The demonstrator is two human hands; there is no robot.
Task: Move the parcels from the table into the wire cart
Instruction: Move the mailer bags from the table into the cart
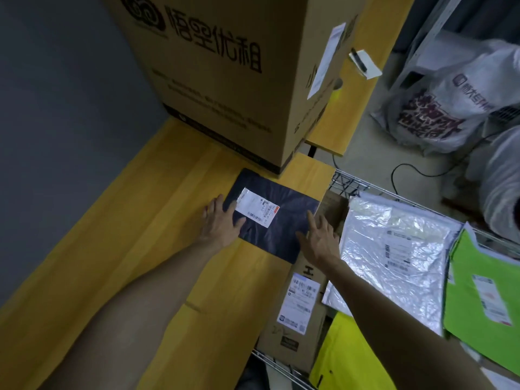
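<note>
Head view, nearest first: what is being done with the hands?

Both are laid flat and loose, so nothing is gripped yet. The left hand (222,220) is pressed on one end of the dark parcel (281,223). The right hand (320,237) is touched to the other end.

Why is it done like that?

The parcel is flat and looks floppy, so it is likely meant to be lifted from both ends.

Where is the parcel kept?

Between the hands, on the yellow table (135,254), right at its edge.

And the wire cart (346,182)?

Just beside the right hand. A brown box (298,342), a silver bag (374,263) and a green bag (478,277) are already laid inside.

What is seen past the hands?

A big cardboard box (225,94) is stood on the table, just beside the parcel's far corner.
</note>
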